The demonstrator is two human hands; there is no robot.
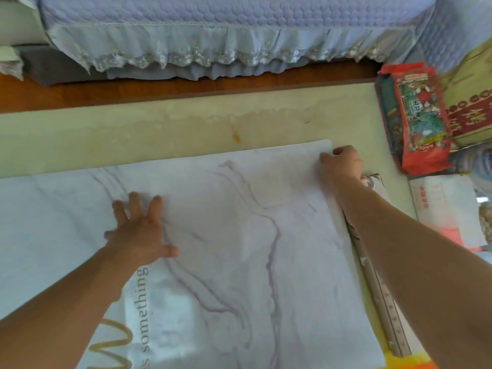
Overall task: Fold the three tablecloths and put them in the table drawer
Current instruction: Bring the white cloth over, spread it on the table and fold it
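Observation:
A white tablecloth (239, 235) with purple marble veins and grey lettering lies spread flat over the table, reaching past the left and bottom edges of view. My left hand (138, 230) presses flat on it with fingers spread, left of the middle. My right hand (342, 162) pinches the cloth's far right corner with curled fingers. Under the marble cloth's right edge, strips of another patterned cloth (383, 296) show, and a yellow-orange patch (410, 362) peeks out at the bottom right. No drawer is in view.
The pale yellowish tabletop (159, 134) runs bare beyond the cloth, with a wooden strip behind it. A sofa with a quilted lavender cover (213, 27) stands past the table. A red packet (415, 118), boxes and papers (447, 209) crowd the right side.

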